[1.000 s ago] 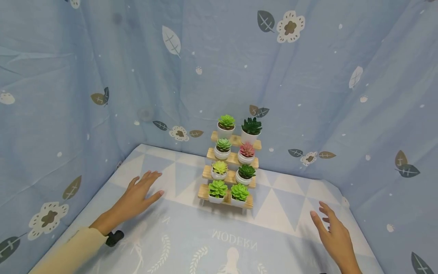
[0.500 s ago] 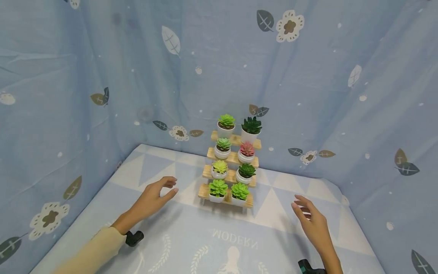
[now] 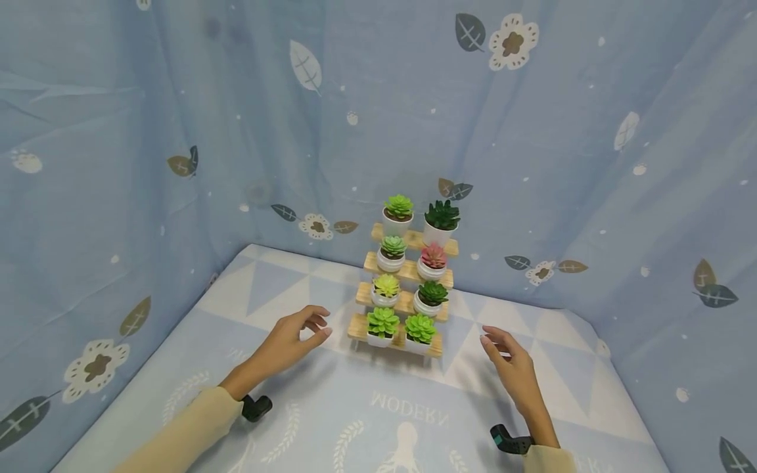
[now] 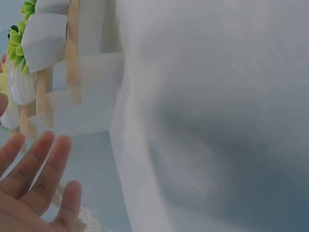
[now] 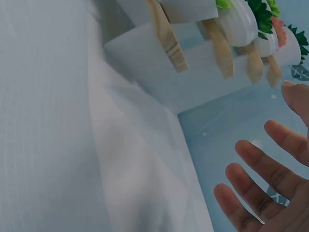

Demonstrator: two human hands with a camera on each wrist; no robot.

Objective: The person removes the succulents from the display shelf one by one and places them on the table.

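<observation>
Left hand (image 3: 291, 338), right hand (image 3: 513, 369) apart, fingers relaxed, flanking wooden stand (image 3: 357, 326); eight potted succulents (image 3: 382, 322) sit on its tiers

In the head view, a blue fabric curtain printed with flowers and leaves (image 3: 378, 98) is lit softly and fairly evenly, deeper shade being gathered in its folds at the left. On the pale blue and white triangle-patterned cloth (image 3: 272, 289), diffuse shadows are cast below the bare left hand (image 3: 291, 338), the bare right hand (image 3: 514, 368) and a tiered stand of pale wooden slats (image 3: 405, 303); light from above is indicated. In both wrist views, dimmer, blue-grey tones are recorded, and the cloth is blurred.
</observation>
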